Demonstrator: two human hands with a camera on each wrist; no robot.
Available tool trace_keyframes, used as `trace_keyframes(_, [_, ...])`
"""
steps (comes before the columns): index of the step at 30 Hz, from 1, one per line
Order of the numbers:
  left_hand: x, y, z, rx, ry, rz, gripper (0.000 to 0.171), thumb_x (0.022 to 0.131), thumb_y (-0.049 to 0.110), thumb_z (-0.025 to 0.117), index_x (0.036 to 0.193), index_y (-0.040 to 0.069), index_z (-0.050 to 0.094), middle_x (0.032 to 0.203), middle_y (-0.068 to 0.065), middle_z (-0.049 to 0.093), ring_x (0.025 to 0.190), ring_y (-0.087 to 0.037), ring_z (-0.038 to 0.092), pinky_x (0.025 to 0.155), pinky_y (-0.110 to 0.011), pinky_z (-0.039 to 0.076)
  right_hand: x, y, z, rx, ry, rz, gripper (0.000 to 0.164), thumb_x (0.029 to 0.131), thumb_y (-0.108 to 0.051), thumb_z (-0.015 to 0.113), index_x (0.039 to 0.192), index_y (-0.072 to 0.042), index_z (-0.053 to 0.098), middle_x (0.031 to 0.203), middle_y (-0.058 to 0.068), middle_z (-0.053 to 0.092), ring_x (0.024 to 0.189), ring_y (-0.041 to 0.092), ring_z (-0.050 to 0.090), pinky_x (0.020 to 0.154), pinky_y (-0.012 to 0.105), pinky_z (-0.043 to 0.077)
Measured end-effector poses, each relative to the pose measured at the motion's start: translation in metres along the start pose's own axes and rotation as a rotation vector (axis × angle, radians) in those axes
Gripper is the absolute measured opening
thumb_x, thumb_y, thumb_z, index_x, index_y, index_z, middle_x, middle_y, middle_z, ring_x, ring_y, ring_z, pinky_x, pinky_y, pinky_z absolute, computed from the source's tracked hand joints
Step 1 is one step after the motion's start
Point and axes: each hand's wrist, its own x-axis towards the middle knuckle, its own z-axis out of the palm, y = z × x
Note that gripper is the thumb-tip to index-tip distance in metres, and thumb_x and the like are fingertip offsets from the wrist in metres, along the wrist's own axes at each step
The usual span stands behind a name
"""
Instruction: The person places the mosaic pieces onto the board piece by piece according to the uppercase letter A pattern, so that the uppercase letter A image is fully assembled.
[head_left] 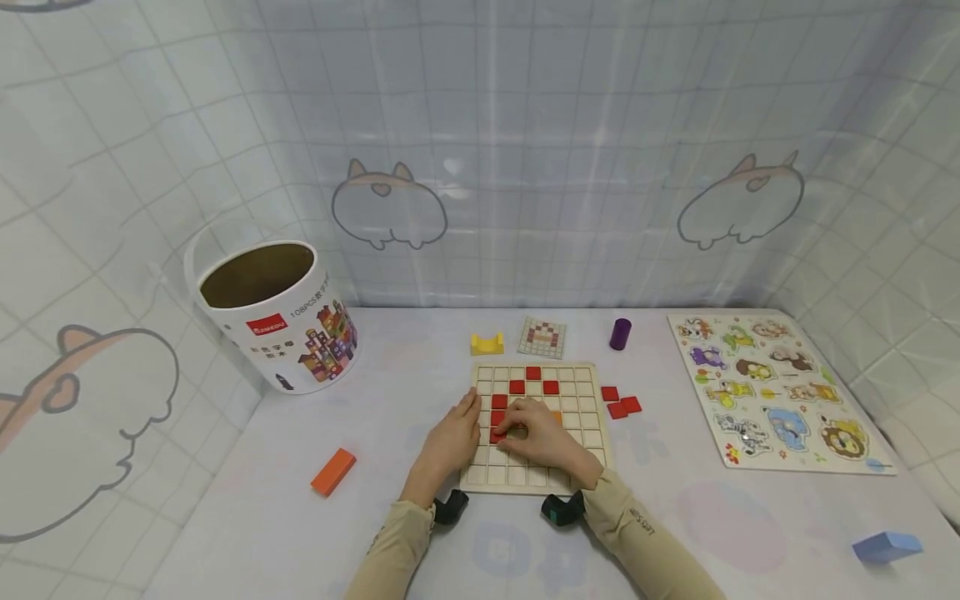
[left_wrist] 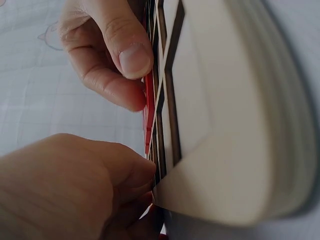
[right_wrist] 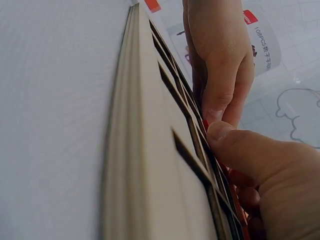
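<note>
A square wooden grid board (head_left: 540,477) lies on the table with several red tiles (head_left: 533,372) and an orange tile (head_left: 557,417) in its cells. Over its left-middle part is my right hand (head_left: 542,433), thumb and curled forefinger pinching a red tile (head_left: 496,437) low in the left column. My left hand (head_left: 453,435) rests along the board's left edge with its fingers fairly straight. The left wrist view has the right thumb (left_wrist: 134,59) close against the red tiles, just above the grid. Part of the board's middle is hidden under the right hand.
Loose red tiles (head_left: 617,410) lie right of the board. Behind it are a pattern card (head_left: 542,337), a yellow block (head_left: 487,344) and a purple cylinder (head_left: 620,334). A white bucket (head_left: 262,354) and an orange block (head_left: 333,472) stand left; an animal puzzle (head_left: 787,392) and blue block (head_left: 887,547) right.
</note>
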Motion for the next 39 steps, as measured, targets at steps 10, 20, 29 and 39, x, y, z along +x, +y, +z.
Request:
trace_keyframes(10, [0.001, 0.001, 0.000, -0.010, 0.003, -0.001, 0.048, 0.099, 0.013, 0.047, 0.144, -0.005, 0.042, 0.155, -0.018, 0.035, 0.139, -0.032, 0.042, 0.114, -0.048, 0.039, 0.001, -0.002, -0.017, 0.162, 0.055, 0.104, 0.023, 0.084, -0.019, 0.076, 0.105, -0.011, 0.073, 0.103, 0.000, 0.071, 0.098, 0.016, 0.063, 0.087, 0.031, 0.055])
trace_keyframes(20, [0.002, 0.002, 0.001, -0.010, 0.009, -0.013, 0.048, 0.099, 0.013, 0.047, 0.143, -0.005, 0.042, 0.155, -0.018, 0.035, 0.141, -0.031, 0.039, 0.115, -0.046, 0.038, -0.011, 0.017, -0.069, 0.266, 0.217, 0.309, 0.027, 0.088, -0.020, 0.072, 0.112, -0.007, 0.071, 0.111, 0.008, 0.070, 0.096, 0.018, 0.061, 0.088, 0.030, 0.053])
trace_keyframes(29, [0.002, 0.000, 0.004, -0.005, -0.001, -0.006, 0.049, 0.099, 0.013, 0.046, 0.144, -0.005, 0.041, 0.155, -0.017, 0.034, 0.142, -0.030, 0.038, 0.115, -0.047, 0.038, -0.036, 0.049, -0.105, 0.273, 0.397, 0.456, 0.031, 0.092, -0.020, 0.067, 0.117, -0.003, 0.067, 0.110, 0.017, 0.068, 0.087, -0.001, 0.057, 0.078, 0.013, 0.050])
trace_keyframes(39, [0.000, 0.001, 0.002, -0.011, -0.005, -0.007, 0.049, 0.099, 0.013, 0.046, 0.145, -0.005, 0.040, 0.155, -0.018, 0.034, 0.142, -0.030, 0.038, 0.115, -0.047, 0.037, -0.067, 0.083, -0.121, 0.218, 0.407, 0.547, 0.032, 0.094, -0.025, 0.064, 0.119, -0.005, 0.066, 0.118, 0.015, 0.067, 0.089, -0.005, 0.055, 0.079, 0.008, 0.046])
